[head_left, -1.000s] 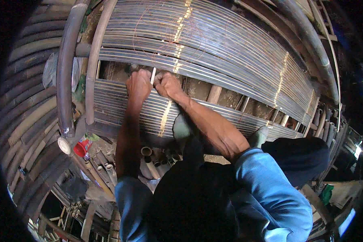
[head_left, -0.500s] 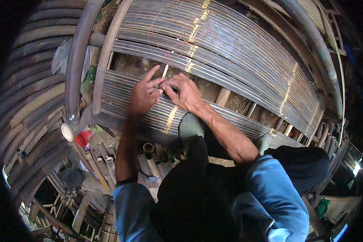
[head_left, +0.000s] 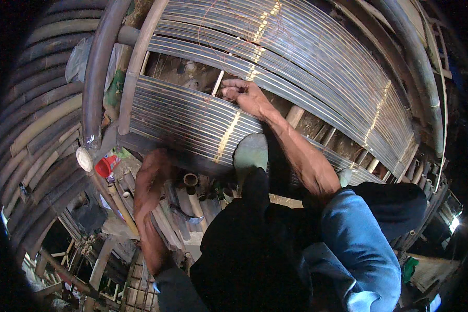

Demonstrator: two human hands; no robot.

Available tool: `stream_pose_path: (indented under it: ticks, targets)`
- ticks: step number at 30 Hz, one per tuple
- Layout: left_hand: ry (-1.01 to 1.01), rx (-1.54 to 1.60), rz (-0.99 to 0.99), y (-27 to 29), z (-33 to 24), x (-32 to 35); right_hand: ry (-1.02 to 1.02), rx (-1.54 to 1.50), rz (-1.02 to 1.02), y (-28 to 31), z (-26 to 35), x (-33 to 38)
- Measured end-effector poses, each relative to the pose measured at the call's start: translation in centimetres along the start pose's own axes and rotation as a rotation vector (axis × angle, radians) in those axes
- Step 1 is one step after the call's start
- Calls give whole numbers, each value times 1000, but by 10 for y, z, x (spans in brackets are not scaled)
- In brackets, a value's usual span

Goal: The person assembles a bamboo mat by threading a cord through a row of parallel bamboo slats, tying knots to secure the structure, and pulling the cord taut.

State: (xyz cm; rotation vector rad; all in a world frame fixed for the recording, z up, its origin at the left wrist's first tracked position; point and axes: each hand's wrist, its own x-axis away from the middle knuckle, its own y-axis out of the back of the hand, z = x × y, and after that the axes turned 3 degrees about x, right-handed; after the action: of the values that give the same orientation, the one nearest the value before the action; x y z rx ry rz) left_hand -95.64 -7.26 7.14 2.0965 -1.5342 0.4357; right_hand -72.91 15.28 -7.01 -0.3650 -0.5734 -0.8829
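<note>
My right hand point(head_left: 248, 98) is over a gap between two panels of dark slats, thumb and fingers pinched together beside a pale thin stick point(head_left: 218, 83) that spans the gap. What the pinch holds is too small to make out. Below the near edge of the near slat panel point(head_left: 177, 114), my left hand point(head_left: 154, 165) is smeared by motion and its fingers are unclear. Thin reddish wire point(head_left: 200, 36) lies in loose loops over the far slat panel point(head_left: 317, 67). Yellowish bindings point(head_left: 226, 136) cross the slats in rows.
My foot in a grey-green covering point(head_left: 251, 155) rests on the near panel. A round pole point(head_left: 143, 62) runs along the panels' left side. Cut bamboo tubes point(head_left: 191, 181) stand below the near edge, and a red container point(head_left: 107, 166) is at the left. Long curved poles point(head_left: 47, 78) are stacked beyond.
My left hand has left the right hand and come down and toward me, past the panel's near edge. My right hand stays at the gap, slightly farther right in the picture.
</note>
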Motion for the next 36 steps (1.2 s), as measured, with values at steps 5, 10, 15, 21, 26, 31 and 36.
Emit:
stream_pose_path:
  ticks: [5, 10, 15, 21, 26, 31, 36]
  targets:
    - [-196, -7, -25, 4, -19, 34, 30, -85, 91, -6, -8, -15]
    - [-132, 431, -17, 62, 16, 32, 161, 639, -111, 13, 21, 21]
    - [1, 1017, -37, 110, 42, -30, 723, 977, -420, 48, 47, 37]
    - [84, 148, -499, 135, 60, -31, 840, 1020, -449, 88, 42, 28]
    - [151, -266, -565, 123, 41, -26, 911, 1160, -407, 50, 37, 17]
    - [-424, -812, -589, 16, -18, -56, 903, 1286, -398, 49, 28, 14]
    - [-832, -621, -239, -78, -39, -116, 929, 1324, -279, 59, 48, 5]
